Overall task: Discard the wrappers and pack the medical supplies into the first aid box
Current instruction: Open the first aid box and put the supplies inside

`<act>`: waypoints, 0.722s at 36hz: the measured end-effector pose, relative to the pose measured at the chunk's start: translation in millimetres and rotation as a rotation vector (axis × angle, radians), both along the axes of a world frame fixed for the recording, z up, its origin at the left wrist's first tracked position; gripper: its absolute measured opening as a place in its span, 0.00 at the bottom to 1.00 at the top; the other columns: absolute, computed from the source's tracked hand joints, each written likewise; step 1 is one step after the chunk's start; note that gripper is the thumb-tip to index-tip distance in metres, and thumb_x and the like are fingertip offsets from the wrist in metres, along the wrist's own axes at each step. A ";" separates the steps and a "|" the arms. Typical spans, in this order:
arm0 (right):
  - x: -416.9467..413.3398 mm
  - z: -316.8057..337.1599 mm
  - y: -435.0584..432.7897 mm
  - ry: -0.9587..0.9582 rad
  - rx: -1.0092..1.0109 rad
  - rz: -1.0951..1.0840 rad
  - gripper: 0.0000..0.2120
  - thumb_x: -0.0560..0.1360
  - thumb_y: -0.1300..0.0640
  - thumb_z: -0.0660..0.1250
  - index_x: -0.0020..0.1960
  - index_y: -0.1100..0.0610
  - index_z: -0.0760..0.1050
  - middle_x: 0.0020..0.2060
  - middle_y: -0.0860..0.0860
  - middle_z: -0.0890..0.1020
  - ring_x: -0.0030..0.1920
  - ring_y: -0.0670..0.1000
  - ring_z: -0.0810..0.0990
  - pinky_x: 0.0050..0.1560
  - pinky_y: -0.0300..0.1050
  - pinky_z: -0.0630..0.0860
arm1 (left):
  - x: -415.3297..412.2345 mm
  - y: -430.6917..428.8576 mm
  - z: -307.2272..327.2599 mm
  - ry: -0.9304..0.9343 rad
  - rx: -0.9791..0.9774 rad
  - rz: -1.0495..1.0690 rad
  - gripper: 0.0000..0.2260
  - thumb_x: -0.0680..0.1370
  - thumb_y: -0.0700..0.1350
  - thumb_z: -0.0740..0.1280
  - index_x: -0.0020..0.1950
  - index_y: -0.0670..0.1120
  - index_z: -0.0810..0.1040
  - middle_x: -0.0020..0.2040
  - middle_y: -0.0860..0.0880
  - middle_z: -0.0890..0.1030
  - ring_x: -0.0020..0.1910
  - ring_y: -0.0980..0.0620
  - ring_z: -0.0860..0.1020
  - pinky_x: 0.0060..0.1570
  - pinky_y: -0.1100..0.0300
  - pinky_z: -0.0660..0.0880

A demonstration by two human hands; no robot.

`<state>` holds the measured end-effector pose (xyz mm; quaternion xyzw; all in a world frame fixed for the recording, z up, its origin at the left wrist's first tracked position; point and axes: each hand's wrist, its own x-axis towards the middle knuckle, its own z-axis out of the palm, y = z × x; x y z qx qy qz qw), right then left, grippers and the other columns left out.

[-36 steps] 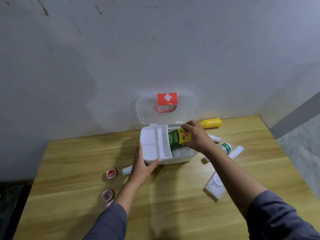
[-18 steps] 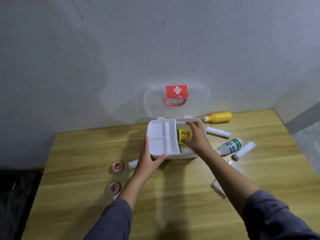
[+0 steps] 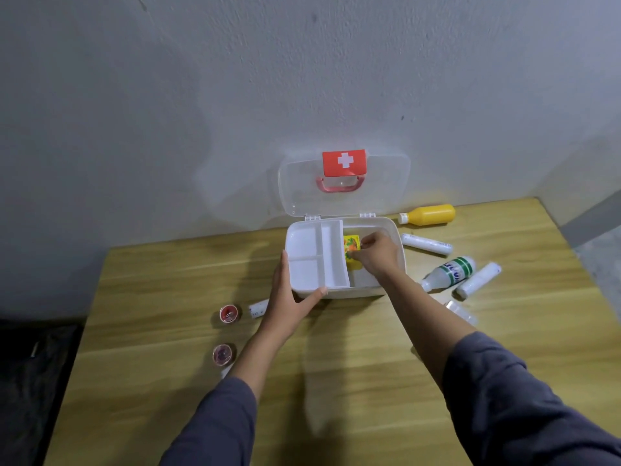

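Observation:
A white first aid box [image 3: 396, 230] stands open against the wall, its clear lid [image 3: 383, 183] with a red cross raised. A white divided tray [image 3: 314, 255] fills its left half. My left hand [image 3: 290, 297] grips the box's front left corner. My right hand [image 3: 378, 255] is down inside the right half, fingers on a yellow-green packet [image 3: 351, 248] lying there. Right of the box lie a yellow bottle [image 3: 428, 215], a white roll [image 3: 426, 244], a green-banded white bottle [image 3: 450, 272], another white roll [image 3: 479, 280] and a clear packet [image 3: 462, 311].
Two small red-lidded jars [image 3: 229, 313] [image 3: 222, 354] and a white roll [image 3: 258, 307] lie left of my left arm on the wooden table [image 3: 336, 381]. The grey wall stands right behind the box. The table's left edge drops to a dark floor.
My right hand has lowered the yellow-green packet from above the box rim down into the right half. The view has shifted, and my left hand stays on the box.

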<state>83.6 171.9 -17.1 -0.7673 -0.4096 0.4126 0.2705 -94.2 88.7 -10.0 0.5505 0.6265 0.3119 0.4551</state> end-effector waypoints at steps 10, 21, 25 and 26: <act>-3.0 7.7 -4.9 -0.057 0.091 0.052 0.19 0.70 0.59 0.72 0.58 0.62 0.73 0.53 0.57 0.80 0.54 0.55 0.77 0.49 0.42 0.70 | 0.4 -0.6 -1.7 0.005 0.018 0.002 0.44 0.72 0.51 0.71 0.75 0.53 0.42 0.76 0.55 0.50 0.71 0.61 0.51 0.69 0.61 0.54; 44.3 45.8 -48.4 -0.040 0.404 -0.073 0.14 0.71 0.62 0.69 0.55 0.63 0.75 0.51 0.58 0.81 0.51 0.53 0.79 0.56 0.49 0.77 | -1.3 -1.0 -4.7 0.009 0.016 -0.002 0.44 0.71 0.51 0.71 0.75 0.52 0.42 0.77 0.52 0.49 0.75 0.55 0.50 0.71 0.57 0.54; 69.6 42.9 -80.2 -0.057 0.428 -0.207 0.14 0.72 0.63 0.67 0.58 0.62 0.74 0.54 0.57 0.79 0.54 0.51 0.77 0.52 0.40 0.71 | -1.2 -0.9 -6.9 0.018 0.030 -0.005 0.44 0.71 0.52 0.71 0.76 0.52 0.42 0.77 0.52 0.48 0.75 0.54 0.49 0.72 0.56 0.52; 74.9 39.1 -90.1 -0.081 0.418 -0.237 0.15 0.72 0.62 0.67 0.59 0.61 0.73 0.56 0.57 0.78 0.55 0.52 0.76 0.53 0.39 0.69 | -1.0 -0.8 -7.5 0.020 0.034 -0.007 0.44 0.71 0.52 0.71 0.76 0.51 0.42 0.77 0.51 0.48 0.75 0.54 0.49 0.71 0.57 0.52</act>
